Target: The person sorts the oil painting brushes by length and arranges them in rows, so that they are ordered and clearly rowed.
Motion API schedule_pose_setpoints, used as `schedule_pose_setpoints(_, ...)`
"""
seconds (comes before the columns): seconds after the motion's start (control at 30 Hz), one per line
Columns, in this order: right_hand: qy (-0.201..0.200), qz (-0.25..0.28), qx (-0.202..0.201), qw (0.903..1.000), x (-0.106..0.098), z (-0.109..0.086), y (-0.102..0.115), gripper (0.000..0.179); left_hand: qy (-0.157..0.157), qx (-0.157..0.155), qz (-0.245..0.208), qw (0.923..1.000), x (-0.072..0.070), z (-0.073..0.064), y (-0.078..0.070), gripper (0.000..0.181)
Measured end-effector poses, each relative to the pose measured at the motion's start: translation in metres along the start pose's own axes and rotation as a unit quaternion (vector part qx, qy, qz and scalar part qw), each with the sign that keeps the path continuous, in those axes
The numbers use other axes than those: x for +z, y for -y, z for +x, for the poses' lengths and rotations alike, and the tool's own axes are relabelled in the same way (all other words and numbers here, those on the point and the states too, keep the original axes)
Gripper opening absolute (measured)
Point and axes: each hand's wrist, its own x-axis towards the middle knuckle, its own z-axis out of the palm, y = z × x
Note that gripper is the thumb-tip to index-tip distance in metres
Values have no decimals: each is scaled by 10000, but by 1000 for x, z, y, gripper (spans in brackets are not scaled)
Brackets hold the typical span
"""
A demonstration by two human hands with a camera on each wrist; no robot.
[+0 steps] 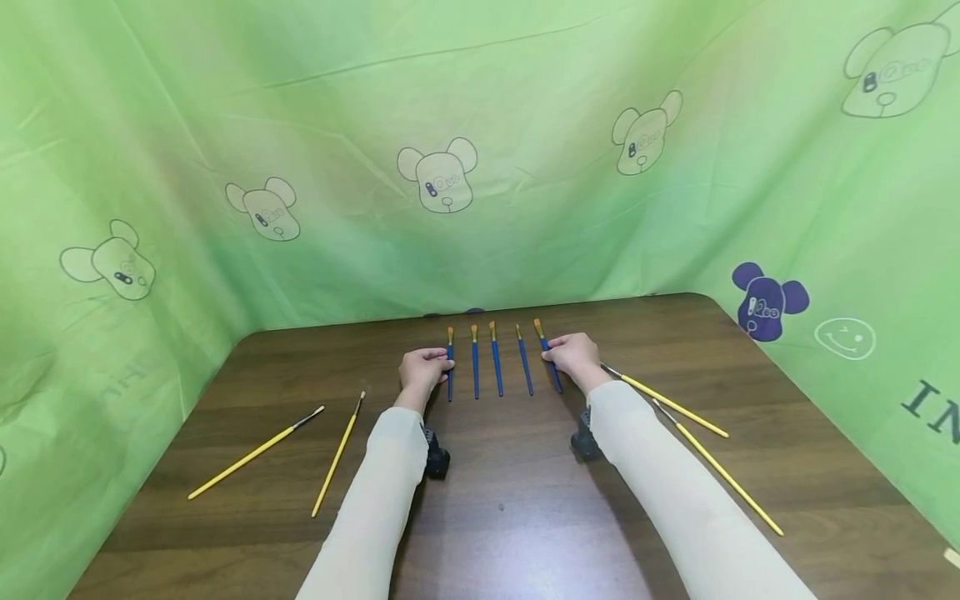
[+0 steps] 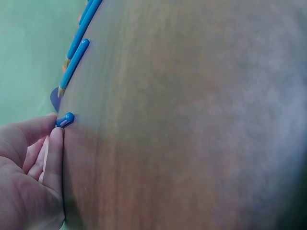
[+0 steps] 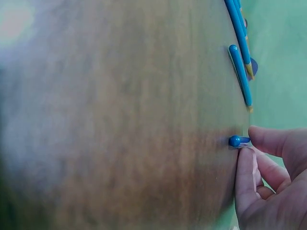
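Note:
My left hand [image 1: 422, 372] pinches the leftmost blue paintbrush [image 1: 450, 390] between thumb and fingers; its rounded handle end [image 2: 68, 118] pokes out in the left wrist view. At the other end of the row, my right hand [image 1: 573, 357] grips the rightmost blue paintbrush [image 1: 555, 380] by its handle, whose tip [image 3: 234, 141] shows in the right wrist view. Between the hands lie three more blue paintbrushes [image 1: 476, 371], side by side with their orange bristles toward the back. The rightmost brush slants, its bristle end leaning left.
Two yellow paintbrushes [image 1: 257, 459] lie apart at the left of the brown wooden table [image 1: 502, 533]. Two more yellow paintbrushes [image 1: 678, 406] lie at the right, beside and partly behind the right sleeve [image 1: 675, 483]. A green printed curtain [image 1: 525, 250] encloses the back and sides.

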Motion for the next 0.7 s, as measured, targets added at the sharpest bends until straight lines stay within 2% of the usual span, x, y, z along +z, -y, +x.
schedule_pose_setpoints(0.2, 94, 252, 93, 9996, 0, 1, 1, 33, -32, 5, 25, 10000, 0, 0, 0, 23)
schedule_pose_setpoints(0.4, 134, 142, 65, 9998, -3, -3, 2, 35, -86, 37, -99, 9999, 2, -3, -1, 23)
schedule_pose_setpoints(0.7, 428, 1052, 337, 9930, -3, -2, 0, 35, 246, 32, -274, 9993, -6, -9, -1, 26)
